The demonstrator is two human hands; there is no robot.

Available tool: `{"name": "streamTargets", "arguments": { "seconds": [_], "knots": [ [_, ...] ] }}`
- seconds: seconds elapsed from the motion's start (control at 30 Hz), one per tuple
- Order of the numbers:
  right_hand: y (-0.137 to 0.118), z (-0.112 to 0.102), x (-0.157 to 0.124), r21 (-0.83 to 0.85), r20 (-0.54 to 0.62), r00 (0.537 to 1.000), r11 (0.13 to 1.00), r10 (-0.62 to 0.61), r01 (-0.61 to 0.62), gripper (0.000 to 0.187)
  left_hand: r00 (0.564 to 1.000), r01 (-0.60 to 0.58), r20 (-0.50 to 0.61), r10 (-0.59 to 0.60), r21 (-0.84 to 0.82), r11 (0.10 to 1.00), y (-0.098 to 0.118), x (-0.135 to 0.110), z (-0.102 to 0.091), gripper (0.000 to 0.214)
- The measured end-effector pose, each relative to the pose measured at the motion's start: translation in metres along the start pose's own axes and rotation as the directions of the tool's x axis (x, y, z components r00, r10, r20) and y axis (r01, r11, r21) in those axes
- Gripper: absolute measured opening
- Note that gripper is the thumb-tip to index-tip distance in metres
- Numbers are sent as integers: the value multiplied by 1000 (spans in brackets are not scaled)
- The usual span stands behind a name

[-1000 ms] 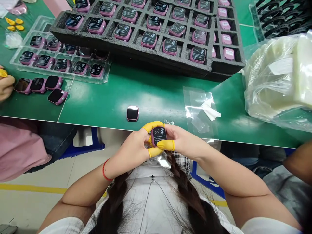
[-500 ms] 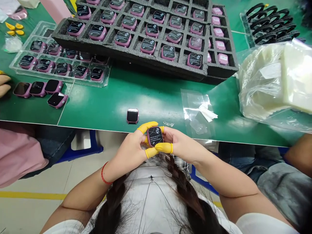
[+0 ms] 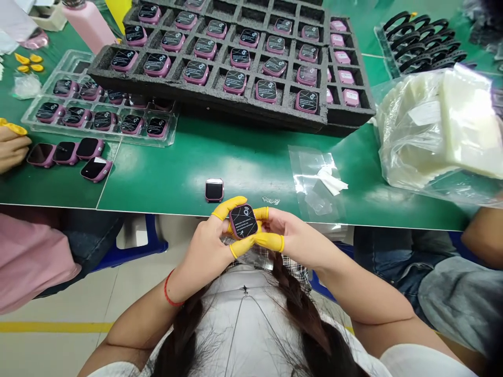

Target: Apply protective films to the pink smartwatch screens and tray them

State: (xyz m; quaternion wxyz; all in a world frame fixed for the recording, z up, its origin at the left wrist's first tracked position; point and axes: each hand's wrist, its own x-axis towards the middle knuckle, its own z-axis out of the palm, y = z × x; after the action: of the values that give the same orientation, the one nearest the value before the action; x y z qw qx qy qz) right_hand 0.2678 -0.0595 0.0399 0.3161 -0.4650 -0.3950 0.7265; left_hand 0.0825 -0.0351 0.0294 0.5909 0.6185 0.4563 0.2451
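Note:
A pink smartwatch body (image 3: pixel 243 221) with a printed film on its dark screen is held over the table's front edge. My left hand (image 3: pixel 210 238), in yellow finger cots, grips it between thumb and fingers from the left. From the right, my right hand (image 3: pixel 285 233) closes its cot-covered thumb and fingers on the same watch. Just beyond my left fingertips a second watch body (image 3: pixel 214 190) lies face up on the green table (image 3: pixel 176 173). A small patterned clear scrap (image 3: pixel 271 200) lies near the edge by my right fingers.
A black foam tray (image 3: pixel 204 94) of watches spans the back, overlapping a clear plastic tray (image 3: pixel 168 137). Loose watches (image 3: pixel 66 153) lie left, near another person's hand (image 3: pixel 11 149). On the right are a plastic bag (image 3: pixel 416 131), black straps (image 3: pixel 424 42) and a clear sheet (image 3: pixel 302 167).
The held watch has shifted slightly left and turned a little in my hands. At the left, the other person's hand has come further into view.

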Motion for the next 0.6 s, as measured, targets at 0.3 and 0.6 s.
{"name": "streamTargets", "arguments": {
  "seconds": [0.3,0.6],
  "knots": [
    [9,4,2,181,-123,990,982,66,-43,43,996,-68,-44,79,195,978,1,1,7,58],
    [9,3,-1,260,-135,990,966,38,-2,32,998,-34,-47,40,122,992,-1,4,10,60]
  ]
}}
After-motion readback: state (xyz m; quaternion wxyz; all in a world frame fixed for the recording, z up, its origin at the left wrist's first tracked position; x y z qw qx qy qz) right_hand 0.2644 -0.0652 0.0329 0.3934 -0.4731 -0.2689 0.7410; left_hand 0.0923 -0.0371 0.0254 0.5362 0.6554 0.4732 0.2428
